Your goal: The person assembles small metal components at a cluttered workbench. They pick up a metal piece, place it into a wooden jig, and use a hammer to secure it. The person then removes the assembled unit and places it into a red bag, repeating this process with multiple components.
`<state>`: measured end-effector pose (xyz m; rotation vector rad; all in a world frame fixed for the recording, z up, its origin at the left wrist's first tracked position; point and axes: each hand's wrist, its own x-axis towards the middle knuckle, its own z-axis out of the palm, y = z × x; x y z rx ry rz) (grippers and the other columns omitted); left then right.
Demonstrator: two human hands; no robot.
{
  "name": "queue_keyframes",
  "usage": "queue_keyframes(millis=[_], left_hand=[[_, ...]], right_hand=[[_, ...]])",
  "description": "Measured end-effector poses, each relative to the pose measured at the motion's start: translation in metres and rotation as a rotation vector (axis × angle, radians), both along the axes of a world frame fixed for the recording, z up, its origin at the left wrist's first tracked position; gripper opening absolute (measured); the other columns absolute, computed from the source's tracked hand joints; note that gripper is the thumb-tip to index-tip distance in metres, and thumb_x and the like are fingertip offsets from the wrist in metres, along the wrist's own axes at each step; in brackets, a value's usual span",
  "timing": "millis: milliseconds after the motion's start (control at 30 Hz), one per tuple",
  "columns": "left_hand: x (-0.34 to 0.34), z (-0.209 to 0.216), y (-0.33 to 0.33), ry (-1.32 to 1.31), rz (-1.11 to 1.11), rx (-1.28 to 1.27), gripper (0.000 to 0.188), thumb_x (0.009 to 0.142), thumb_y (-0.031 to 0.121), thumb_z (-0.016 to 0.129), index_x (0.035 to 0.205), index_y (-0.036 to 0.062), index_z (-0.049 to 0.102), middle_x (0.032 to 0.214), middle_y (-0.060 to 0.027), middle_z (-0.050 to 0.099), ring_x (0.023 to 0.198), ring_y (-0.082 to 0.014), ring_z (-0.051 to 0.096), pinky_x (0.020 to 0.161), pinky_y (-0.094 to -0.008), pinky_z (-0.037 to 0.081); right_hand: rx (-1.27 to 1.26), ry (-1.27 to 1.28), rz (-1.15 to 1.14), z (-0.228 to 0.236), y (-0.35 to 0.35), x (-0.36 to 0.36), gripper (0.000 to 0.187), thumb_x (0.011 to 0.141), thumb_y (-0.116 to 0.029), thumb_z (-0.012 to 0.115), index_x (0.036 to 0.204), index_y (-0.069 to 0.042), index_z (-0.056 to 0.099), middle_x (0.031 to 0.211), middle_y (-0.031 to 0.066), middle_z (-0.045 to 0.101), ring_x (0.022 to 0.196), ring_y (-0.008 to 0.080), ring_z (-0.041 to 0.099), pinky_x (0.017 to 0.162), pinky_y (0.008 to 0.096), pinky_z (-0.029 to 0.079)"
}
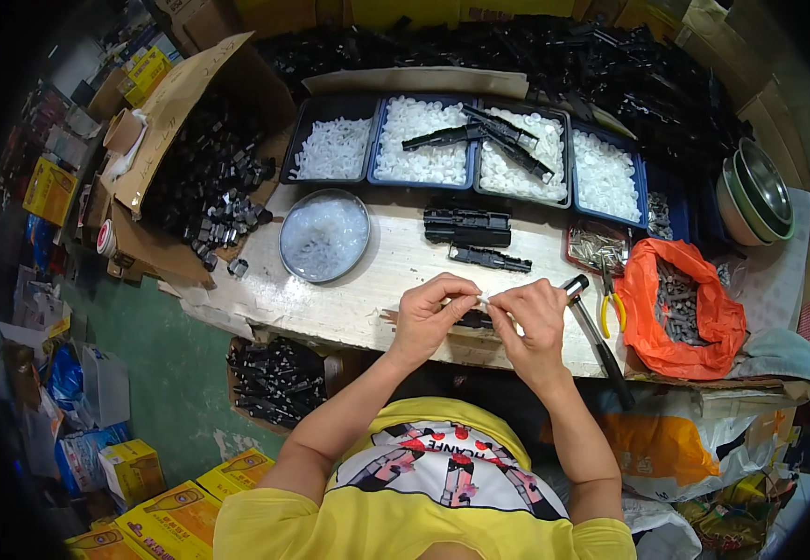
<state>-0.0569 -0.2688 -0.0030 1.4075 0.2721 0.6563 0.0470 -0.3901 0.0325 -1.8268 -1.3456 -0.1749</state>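
My left hand [431,315] and my right hand [534,327] meet over the near edge of the worktable, fingers pinched together. Between their fingertips is a small, pale, thin piece [483,301], too small to name. Under the hands a black part [476,319] lies on the table, mostly covered. Just beyond them sit a black plastic housing [467,227] and a slimmer black strip-shaped part [489,259]. To the right of my right hand lie a hammer [599,338] and yellow-handled pliers [614,308].
A round dish [324,235] of whitish, wet-looking material stands left. Behind are trays of small white parts [423,140], two black parts [507,140] resting across them. A carton of metal pieces [227,219] is far left; an orange bag [643,327] of grey pieces stands right, near stacked bowls [761,191].
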Motion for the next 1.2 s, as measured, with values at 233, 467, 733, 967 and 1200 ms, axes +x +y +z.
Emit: queue_keyframes(millis=[233,467,733,967,1200], left_hand=[[-0.027,-0.012,0.012,0.259,0.138,0.732,0.014,0.067,0.006,0.07,0.079,0.0091,0.066,0.094,0.0001,0.062,0.096,-0.0198,0.051,0.083,-0.0326,0.035],[-0.022,-0.026,0.006,0.266,0.128,0.782,0.009,0.066,0.007,0.066,0.074,0.0079,0.062,0.095,-0.0005,0.058,0.098,-0.0201,0.047,0.084,-0.0348,0.028],[-0.02,-0.03,0.007,0.243,0.125,0.796,0.013,0.064,0.005,0.067,0.075,0.0077,0.061,0.093,-0.0006,0.058,0.095,-0.0202,0.049,0.083,-0.0339,0.029],[-0.021,-0.023,0.007,0.32,0.103,0.767,0.015,0.067,0.01,0.07,0.081,0.0098,0.063,0.096,-0.0003,0.057,0.095,-0.0194,0.047,0.082,-0.0336,0.028],[-0.016,-0.021,0.01,0.369,0.021,0.892,0.014,0.068,0.013,0.071,0.082,0.0126,0.068,0.091,0.0007,0.051,0.092,-0.0199,0.043,0.08,-0.0356,0.026]], right_hand=[[-0.232,-0.185,0.12,-0.019,-0.001,0.001,0.008,0.069,-0.009,0.066,0.073,-0.009,0.059,0.07,0.0006,0.051,0.074,0.0186,0.047,0.07,0.037,0.03],[-0.368,-0.282,0.214,-0.023,0.014,0.004,0.005,0.066,-0.01,0.064,0.065,-0.008,0.059,0.068,0.0028,0.051,0.077,0.0197,0.049,0.071,0.0385,0.031],[-0.533,-0.268,0.334,-0.011,0.026,0.008,0.004,0.067,-0.011,0.064,0.068,-0.007,0.062,0.071,0.0035,0.055,0.081,0.02,0.05,0.073,0.0391,0.031],[-0.301,-0.01,0.085,-0.017,-0.01,0.051,0.006,0.071,-0.006,0.064,0.075,-0.008,0.06,0.075,0.004,0.055,0.079,0.0218,0.051,0.071,0.0383,0.033],[-0.264,-0.159,-0.669,-0.019,-0.138,0.156,0.007,0.074,-0.005,0.061,0.081,-0.004,0.062,0.078,0.0111,0.058,0.077,0.0281,0.056,0.068,0.0357,0.043]])
